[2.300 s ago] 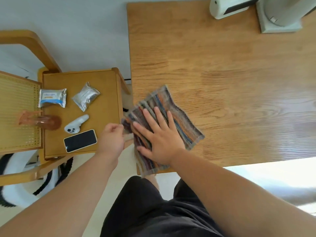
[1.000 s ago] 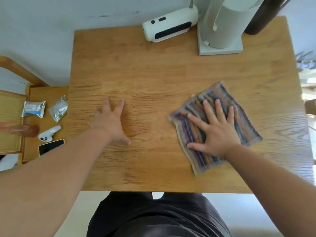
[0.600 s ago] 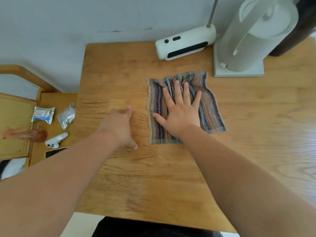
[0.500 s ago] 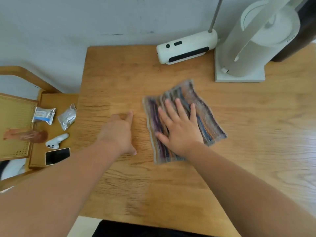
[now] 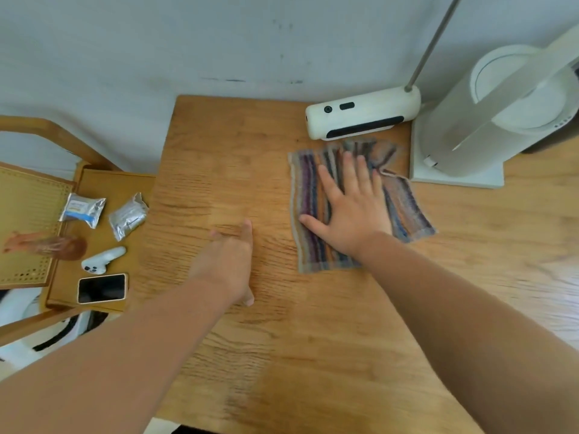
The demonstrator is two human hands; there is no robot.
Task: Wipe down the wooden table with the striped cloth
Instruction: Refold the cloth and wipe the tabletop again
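- Striped cloth (image 5: 308, 195): lies spread on the wooden bench (image 5: 313, 339). Its far edge is rumpled and blurred, and one far corner is turned over.
- Right hand (image 5: 351, 211): rests palm down on the middle of the cloth. The fingers (image 5: 349, 170) are straight and spread, the thumb is out to the left, and nothing is pinched.
- Left hand (image 5: 228, 264): lies palm down on bare wood to the left of the cloth, apart from it. The fingers (image 5: 247, 234) are extended and loosely apart, holding nothing.
- White bar-shaped device (image 5: 363, 120): sits just beyond the cloth's far edge. Whether the two touch cannot be told.
- White cylindrical appliance (image 5: 501, 120): stands on a flat base just right of the cloth's far corner.
- Low wooden side stand (image 5: 94, 183): sits well to the left of the cloth, past the bench edge. It carries:
  - a phone (image 5: 101, 288), screen dark
  - a white controller (image 5: 101, 260)
  - two foil packets (image 5: 83, 209) (image 5: 128, 216)
  - a brownish object (image 5: 47, 244), too blurred to identify
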